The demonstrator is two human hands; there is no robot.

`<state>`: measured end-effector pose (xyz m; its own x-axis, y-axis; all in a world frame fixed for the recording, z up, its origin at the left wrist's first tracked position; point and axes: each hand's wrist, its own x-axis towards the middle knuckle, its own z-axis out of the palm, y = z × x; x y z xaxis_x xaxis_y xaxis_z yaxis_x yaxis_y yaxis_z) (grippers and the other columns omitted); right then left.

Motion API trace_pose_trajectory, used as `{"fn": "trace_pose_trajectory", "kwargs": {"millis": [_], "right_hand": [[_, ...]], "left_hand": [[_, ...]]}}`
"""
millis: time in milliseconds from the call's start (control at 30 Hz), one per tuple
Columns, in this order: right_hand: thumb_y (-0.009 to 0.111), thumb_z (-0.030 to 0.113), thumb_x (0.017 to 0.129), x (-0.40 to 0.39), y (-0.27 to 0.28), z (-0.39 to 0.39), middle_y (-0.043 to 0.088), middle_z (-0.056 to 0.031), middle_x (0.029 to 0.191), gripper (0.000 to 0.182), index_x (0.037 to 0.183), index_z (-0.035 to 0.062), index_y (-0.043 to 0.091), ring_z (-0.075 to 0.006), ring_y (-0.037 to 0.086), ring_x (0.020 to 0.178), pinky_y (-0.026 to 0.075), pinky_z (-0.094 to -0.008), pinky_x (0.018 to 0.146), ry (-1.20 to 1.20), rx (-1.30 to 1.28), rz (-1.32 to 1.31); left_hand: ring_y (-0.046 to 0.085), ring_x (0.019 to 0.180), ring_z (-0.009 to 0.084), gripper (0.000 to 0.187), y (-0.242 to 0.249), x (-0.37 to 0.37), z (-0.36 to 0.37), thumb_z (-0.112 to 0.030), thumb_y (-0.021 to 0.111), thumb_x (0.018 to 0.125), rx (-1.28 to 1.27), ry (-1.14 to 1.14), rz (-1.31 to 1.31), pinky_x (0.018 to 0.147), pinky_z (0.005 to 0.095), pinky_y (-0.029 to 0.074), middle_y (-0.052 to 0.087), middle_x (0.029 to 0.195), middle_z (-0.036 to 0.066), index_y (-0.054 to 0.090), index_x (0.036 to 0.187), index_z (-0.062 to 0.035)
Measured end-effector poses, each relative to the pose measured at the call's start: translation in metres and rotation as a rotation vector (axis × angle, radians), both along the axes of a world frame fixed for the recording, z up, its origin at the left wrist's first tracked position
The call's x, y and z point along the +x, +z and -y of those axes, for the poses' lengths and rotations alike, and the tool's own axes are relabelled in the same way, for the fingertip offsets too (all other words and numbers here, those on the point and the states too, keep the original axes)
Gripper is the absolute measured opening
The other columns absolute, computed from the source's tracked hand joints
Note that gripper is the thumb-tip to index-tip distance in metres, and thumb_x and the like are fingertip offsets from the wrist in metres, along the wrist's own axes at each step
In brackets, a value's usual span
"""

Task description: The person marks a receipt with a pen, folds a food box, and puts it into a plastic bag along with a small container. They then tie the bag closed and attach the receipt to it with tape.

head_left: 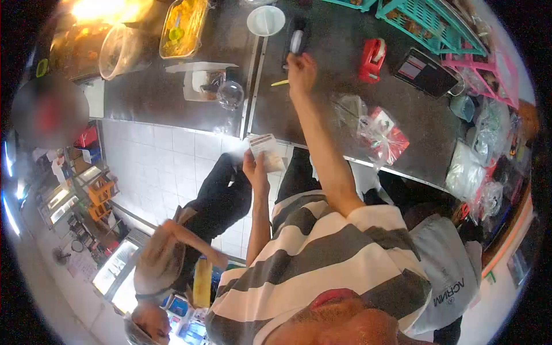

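Note:
My left hand (256, 171) is raised in front of my striped shirt and grips a small printed paper slip (267, 150) by its lower edge. My right arm stretches out over the steel counter (322, 109). There my right hand (301, 69) has its fingers closed on the near end of a small white and black object (296, 40) lying on the counter. I cannot tell what that object is. A short yellow stick (280, 83) lies just left of that hand.
On the counter are a red tape dispenser (372, 57), a white bowl (265, 20), clear plastic bags (374, 129), a black device (422, 72), teal baskets (425, 17) and a tray of yellow food (184, 26). One person (167, 253) bends at lower left; another in grey (448, 270) is close on my right.

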<state>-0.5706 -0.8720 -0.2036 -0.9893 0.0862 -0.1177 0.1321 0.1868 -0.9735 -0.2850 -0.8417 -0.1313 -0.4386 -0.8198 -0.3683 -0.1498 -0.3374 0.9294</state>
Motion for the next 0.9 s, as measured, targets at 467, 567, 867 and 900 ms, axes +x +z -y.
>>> {"fn": "trace_pose_trajectory", "kwargs": {"millis": [467, 567, 867, 900], "right_hand": [[0.07, 0.041, 0.088, 0.047, -0.042, -0.01, 0.062, -0.007, 0.062, 0.043, 0.073, 0.0014, 0.066, -0.0151, 0.058, 0.059, 0.045, -0.0362, 0.057, 0.014, 0.36, -0.004], [0.073, 0.047, 0.082, 0.056, -0.073, -0.032, 0.063, -0.0109, 0.063, 0.047, 0.071, 0.0015, 0.066, -0.0188, 0.062, 0.06, 0.046, -0.0384, 0.058, 0.159, 0.218, 0.278], [0.067, 0.026, 0.087, 0.024, 0.191, -0.148, 0.064, -0.013, 0.07, 0.023, 0.082, 0.0039, 0.066, -0.0278, 0.064, 0.068, 0.046, -0.0403, 0.064, 1.139, 0.338, -0.132], [0.068, 0.025, 0.085, 0.02, 0.207, -0.157, 0.064, -0.0147, 0.071, 0.022, 0.079, 0.0039, 0.065, -0.0316, 0.064, 0.071, 0.045, -0.0431, 0.065, 1.238, 0.428, -0.269]], "left_hand": [[0.059, 0.099, 0.0163, 0.026, -0.002, 0.001, 0.018, -0.001, 0.058, 0.089, 0.076, 0.018, 0.024, 0.087, 0.0286, 0.047, 0.063, 0.111, 0.01, 0.057, 0.115, 0.003], [0.058, 0.098, 0.0167, 0.026, 0.002, -0.01, 0.025, 0.0, 0.056, 0.088, 0.049, -0.027, 0.028, 0.085, 0.0279, 0.047, 0.062, 0.113, 0.012, 0.058, 0.113, 0.0053], [0.06, 0.099, 0.0148, 0.026, 0.059, -0.087, 0.028, -0.004, 0.058, 0.092, -0.122, -0.543, -0.032, 0.089, 0.0284, 0.046, 0.067, 0.104, 0.01, 0.061, 0.117, 0.0026], [0.061, 0.099, 0.0143, 0.027, 0.071, -0.098, 0.017, -0.003, 0.058, 0.092, -0.101, -0.586, -0.032, 0.088, 0.0278, 0.046, 0.067, 0.105, 0.01, 0.061, 0.118, 0.0019]]}}
